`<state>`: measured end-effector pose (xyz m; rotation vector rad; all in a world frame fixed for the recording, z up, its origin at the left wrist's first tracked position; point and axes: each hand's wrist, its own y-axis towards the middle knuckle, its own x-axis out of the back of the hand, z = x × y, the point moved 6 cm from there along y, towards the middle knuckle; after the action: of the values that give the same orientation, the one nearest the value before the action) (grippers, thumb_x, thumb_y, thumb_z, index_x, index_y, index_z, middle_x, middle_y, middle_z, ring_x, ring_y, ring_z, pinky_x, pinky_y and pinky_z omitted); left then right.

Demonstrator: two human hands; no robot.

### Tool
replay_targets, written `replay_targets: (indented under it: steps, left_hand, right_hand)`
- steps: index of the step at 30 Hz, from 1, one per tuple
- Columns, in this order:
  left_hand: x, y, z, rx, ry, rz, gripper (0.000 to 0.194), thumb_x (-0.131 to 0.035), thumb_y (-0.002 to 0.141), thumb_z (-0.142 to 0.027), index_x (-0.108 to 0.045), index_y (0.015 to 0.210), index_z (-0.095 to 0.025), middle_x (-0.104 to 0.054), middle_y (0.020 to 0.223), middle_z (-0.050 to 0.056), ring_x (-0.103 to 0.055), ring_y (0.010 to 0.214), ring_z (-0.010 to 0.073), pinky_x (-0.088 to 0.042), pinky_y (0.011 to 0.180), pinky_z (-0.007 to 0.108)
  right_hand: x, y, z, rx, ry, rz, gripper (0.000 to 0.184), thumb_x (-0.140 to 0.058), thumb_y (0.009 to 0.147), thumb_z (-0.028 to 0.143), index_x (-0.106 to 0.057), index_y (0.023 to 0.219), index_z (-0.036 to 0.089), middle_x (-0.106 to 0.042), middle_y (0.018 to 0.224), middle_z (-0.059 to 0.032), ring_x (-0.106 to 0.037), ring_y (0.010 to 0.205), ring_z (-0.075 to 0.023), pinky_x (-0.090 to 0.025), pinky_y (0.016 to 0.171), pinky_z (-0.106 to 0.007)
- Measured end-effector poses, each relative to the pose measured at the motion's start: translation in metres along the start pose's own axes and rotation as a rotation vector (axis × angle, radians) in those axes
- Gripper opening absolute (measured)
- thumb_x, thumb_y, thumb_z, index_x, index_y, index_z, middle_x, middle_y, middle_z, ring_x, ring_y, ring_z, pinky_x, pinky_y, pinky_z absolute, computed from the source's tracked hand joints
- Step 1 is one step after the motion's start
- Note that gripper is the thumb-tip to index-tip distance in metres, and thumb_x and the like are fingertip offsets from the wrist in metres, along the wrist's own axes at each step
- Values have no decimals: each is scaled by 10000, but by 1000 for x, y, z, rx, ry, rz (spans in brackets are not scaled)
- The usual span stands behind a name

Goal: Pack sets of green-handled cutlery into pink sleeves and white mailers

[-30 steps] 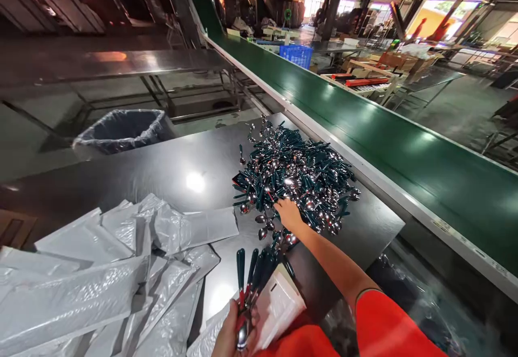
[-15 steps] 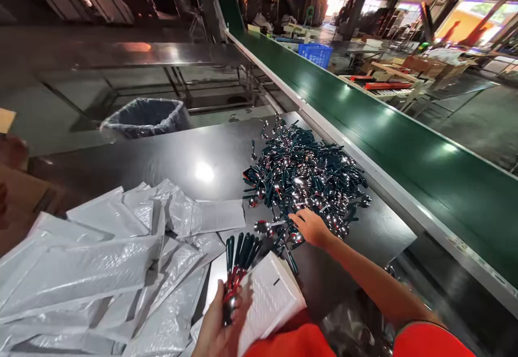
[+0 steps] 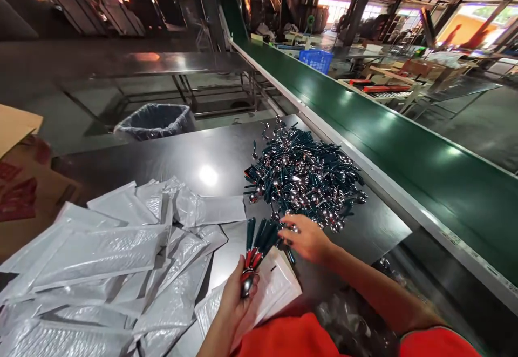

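Bundle of dark-handled spoons (image 3: pixel 257 246), long axis running near to far with handles fanned toward the far side and bowls near, is clenched in the left hand (image 3: pixel 237 300) above a white padded mailer (image 3: pixel 281 287) on the table (image 3: pixel 170 165). The fanned handles could slip free if that grip loosens. The fingers (image 3: pixel 299 233) of the right hand (image 3: pixel 311 241) sit at the near edge of the loose spoon pile (image 3: pixel 301 176); whether they pinch a spoon cannot be told, and a hasty pull could scatter the pile.

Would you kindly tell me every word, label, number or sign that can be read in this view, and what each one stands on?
None can be read clearly.
Red printing on the brown cardboard box: too blurred to read.
Small labels on the white rail of the green conveyor belt: too small to read.
Short black mark on the white padded mailer: unreadable.
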<state>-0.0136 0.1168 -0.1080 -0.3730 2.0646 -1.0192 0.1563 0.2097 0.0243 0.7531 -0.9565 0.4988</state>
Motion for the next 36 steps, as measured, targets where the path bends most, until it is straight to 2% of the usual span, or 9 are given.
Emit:
replay_targets:
  steps: [3, 5, 11, 14, 16, 20, 26, 31, 36]
  left_hand:
    - [9, 1, -7, -22, -75, -61, 420, -407, 983, -413, -621, 811, -95, -570, 524, 14, -452, 368, 56, -342, 315, 124]
    - [8, 1, -12, -71, -117, -107, 387, -426, 981, -392, -626, 829, -97, -599, 542, 23, -490, 388, 66, -380, 342, 135]
    - [-18, -6, -2, -121, -81, -102, 258, -477, 973, -315, -640, 1014, -120, -700, 697, 33, -639, 509, 116, -544, 496, 209]
    - [-20, -14, 14, -15, -52, -112, 235, -497, 962, -305, -627, 1018, -117, -654, 602, 17, -607, 444, 120, -513, 435, 204]
    - [-19, -18, 20, 6, -44, -81, 211, -500, 958, -291, -623, 1020, -131, -638, 586, 7, -560, 394, 104, -444, 367, 175]
    - [-13, -16, 27, -21, -7, -17, 171, -516, 937, -238, -639, 935, -119, -684, 679, 56, -550, 404, 102, -422, 363, 185]
    - [-8, 7, 51, 2, 185, 137, 264, -663, 843, -374, -674, 796, -115, -660, 655, 69, -518, 418, 93, -313, 329, 170]
    - [1, 26, 59, -41, 368, 257, 485, -739, 688, -619, -671, 710, -139, -638, 575, 63, -499, 362, 93, -283, 347, 194]
    - [2, 27, 56, 81, 331, 251, 381, -705, 793, -460, -689, 699, -91, -667, 580, 99, -535, 376, 112, -344, 380, 203]
  right_hand:
    - [40, -18, -13, -367, 228, -470, 169, -585, 899, 358, -665, 841, 222, -653, 832, -54, -618, 762, -189, -516, 671, -320]
    - [34, -29, -17, -601, 502, -621, 225, -645, 844, 426, -591, 760, 225, -576, 661, 10, -562, 543, -144, -470, 489, -270]
    - [-60, -25, 4, -927, 1068, -519, 405, -695, 712, 552, -432, 762, 248, -461, 545, 95, -517, 389, -122, -412, 367, -235]
    - [-75, -29, 0, -938, 930, -510, 367, -683, 715, 525, -458, 776, 242, -491, 601, 68, -567, 492, -147, -471, 452, -266]
    - [-70, -34, -7, -908, 780, -532, 407, -755, 654, 453, -537, 913, 227, -616, 859, -11, -646, 733, -190, -547, 653, -328]
    - [-53, -36, -17, -810, 795, -426, 841, -820, 613, 395, -436, 1348, 250, -574, 1303, -113, -612, 1103, -262, -462, 993, -455]
    - [-29, -25, 3, -489, 655, -82, 746, -760, 715, 412, -514, 1398, 243, -646, 1272, -108, -585, 1186, -302, -407, 1064, -476]
    - [-28, -26, 0, -468, 582, -101, 677, -711, 734, 397, -559, 1365, 206, -618, 1326, -134, -560, 1228, -310, -407, 1075, -471]
    - [-36, -28, -6, -563, 654, -94, 258, -627, 742, 295, -718, 965, 201, -732, 932, -48, -663, 922, -249, -498, 902, -392]
